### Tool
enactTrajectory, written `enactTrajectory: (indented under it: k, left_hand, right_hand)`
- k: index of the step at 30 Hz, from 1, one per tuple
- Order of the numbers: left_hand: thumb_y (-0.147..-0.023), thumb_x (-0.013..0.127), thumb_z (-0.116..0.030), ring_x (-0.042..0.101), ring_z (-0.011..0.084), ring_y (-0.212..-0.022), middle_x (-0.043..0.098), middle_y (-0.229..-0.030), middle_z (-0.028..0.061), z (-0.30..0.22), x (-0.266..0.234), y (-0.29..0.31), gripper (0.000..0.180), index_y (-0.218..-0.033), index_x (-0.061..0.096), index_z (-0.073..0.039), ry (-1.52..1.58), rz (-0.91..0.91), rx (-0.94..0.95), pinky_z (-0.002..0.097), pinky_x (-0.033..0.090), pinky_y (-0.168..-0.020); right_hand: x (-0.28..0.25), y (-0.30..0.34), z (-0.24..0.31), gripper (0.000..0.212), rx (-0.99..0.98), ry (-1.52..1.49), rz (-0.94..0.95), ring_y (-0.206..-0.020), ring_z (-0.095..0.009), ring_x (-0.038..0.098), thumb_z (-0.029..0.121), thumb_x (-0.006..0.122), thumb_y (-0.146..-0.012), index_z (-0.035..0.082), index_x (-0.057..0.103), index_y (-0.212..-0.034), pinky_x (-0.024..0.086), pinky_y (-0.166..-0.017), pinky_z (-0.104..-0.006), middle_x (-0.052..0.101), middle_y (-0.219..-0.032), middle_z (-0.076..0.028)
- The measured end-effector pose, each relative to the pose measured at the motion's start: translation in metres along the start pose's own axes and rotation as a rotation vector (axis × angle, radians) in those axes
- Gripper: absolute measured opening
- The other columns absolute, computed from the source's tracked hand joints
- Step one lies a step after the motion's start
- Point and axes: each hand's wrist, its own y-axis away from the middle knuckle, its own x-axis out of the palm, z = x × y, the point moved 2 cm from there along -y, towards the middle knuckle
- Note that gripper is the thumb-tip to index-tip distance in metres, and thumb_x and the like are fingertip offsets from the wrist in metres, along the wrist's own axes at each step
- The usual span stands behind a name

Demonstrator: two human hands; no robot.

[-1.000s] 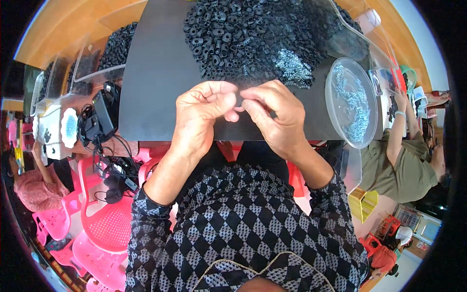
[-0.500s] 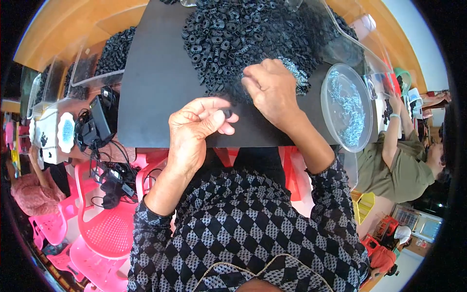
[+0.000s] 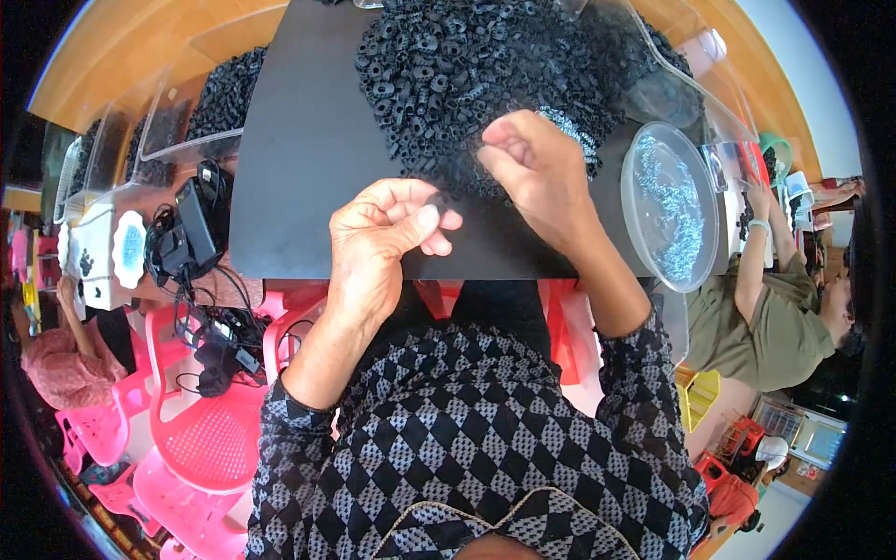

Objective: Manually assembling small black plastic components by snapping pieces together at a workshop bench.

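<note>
My left hand (image 3: 378, 238) is above the near edge of the dark table mat (image 3: 299, 177). Its thumb and index finger pinch a small black plastic part (image 3: 442, 201), mostly covered by the fingertips. To the right, my right hand (image 3: 539, 173) hovers over the near side of a pile of black plastic parts (image 3: 439, 75). Its fingers are curled together, and whatever they may hold cannot be made out. Small silvery springs (image 3: 569, 131) lie by the pile, partly behind the right hand. More springs fill part of a round clear dish (image 3: 628, 219) at the right.
Clear bins (image 3: 191, 140) of black parts line the left. Black adapters with cables (image 3: 198, 219) sit by the mat's left edge, above pink chairs (image 3: 207, 439). A co-worker in a green shirt (image 3: 789, 327) sits at the right; another in pink (image 3: 70, 359) at the left.
My right hand has shifted slightly right and turned, showing more of its curled fingers. The left thumb now covers more of the black part.
</note>
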Motion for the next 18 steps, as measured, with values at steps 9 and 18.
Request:
enactTrajectory:
  k: [9,18]
  left_hand:
    - [-0.086,0.062,-0.003,0.062,0.0141,-0.064,0.068,-0.083,0.0135,0.004,0.014,0.001,0.016,-0.1,0.063,0.005,-0.032,-0.03,0.006,0.0232,0.051,-0.061]
    - [-0.084,0.064,0.0,0.062,0.0151,-0.065,0.067,-0.082,0.0141,0.011,0.012,0.005,0.016,-0.099,0.062,0.005,-0.031,-0.036,-0.007,0.0251,0.053,-0.061]
  right_hand:
    - [0.004,0.034,0.019,0.011,0.054,-0.48,0.001,-0.07,-0.007,0.057,-0.001,0.066,-0.079,0.002,0.063,-0.089,0.045,-0.06,-0.0218,0.063,-0.078,-0.002]
    - [0.007,0.04,0.024,0.013,-0.37,-0.081,-0.14,-0.071,-0.017,0.058,-0.005,0.067,-0.076,-0.001,0.064,-0.088,0.046,-0.064,-0.0261,0.063,-0.082,-0.009]
